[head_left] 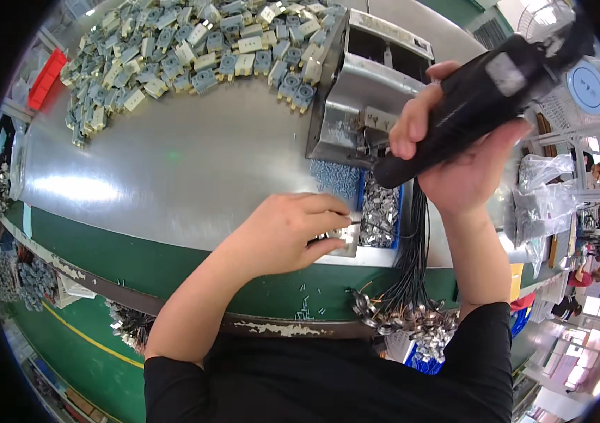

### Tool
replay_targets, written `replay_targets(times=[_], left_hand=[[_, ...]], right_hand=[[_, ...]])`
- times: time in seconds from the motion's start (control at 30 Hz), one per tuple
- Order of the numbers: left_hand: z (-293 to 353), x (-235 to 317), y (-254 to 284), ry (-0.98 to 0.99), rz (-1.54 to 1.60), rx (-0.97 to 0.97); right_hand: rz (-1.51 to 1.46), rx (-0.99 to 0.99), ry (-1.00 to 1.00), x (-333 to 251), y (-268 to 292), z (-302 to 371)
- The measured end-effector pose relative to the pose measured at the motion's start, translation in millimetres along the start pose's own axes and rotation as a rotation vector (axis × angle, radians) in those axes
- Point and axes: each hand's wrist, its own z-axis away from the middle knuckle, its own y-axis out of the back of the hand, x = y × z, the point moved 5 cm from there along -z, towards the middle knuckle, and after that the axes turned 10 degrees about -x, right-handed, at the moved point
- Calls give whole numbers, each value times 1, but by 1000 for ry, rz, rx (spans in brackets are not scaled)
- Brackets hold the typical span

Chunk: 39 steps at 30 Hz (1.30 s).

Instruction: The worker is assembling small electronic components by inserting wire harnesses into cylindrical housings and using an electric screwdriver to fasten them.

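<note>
My right hand [470,169] is wrapped round a thick black power screwdriver [473,102]. The tool slants from the upper right, its blunt lower end above a blue bin of small silver metal parts [380,215]. My left hand [282,229] rests low over the bench, its thumb and fingers closed together at a small metal block [347,241]. A small dark piece shows at the fingertips, too hidden to name. Beside that hand lies a patch of small screws [337,178].
Grey-and-cream plug-like units [201,49] are heaped at the back left of the metal bench [138,176]. A steel machine [367,88] stands in the middle. Black cables with metal ends [413,310] hang over the front edge. Loose screws [305,308] lie along the green edge.
</note>
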Motion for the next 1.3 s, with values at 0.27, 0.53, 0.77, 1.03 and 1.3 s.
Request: replay_targets(times=[0.27, 0.53, 0.77, 1.03, 1.3], left_hand=[[0, -1, 1, -12, 2, 14], [-1, -3, 1, -22, 9, 37], [0, -2, 0, -14, 18, 24], [2, -3, -2, -3, 29, 11], [1, -6, 2, -20, 32, 16]], right_hand=[[8, 235, 212, -17, 27, -24], [-22, 257, 235, -6, 33, -24], [-13, 244, 220, -4, 23, -27], [216, 209, 169, -10, 5, -21], [-220, 33, 55, -25, -46, 18]])
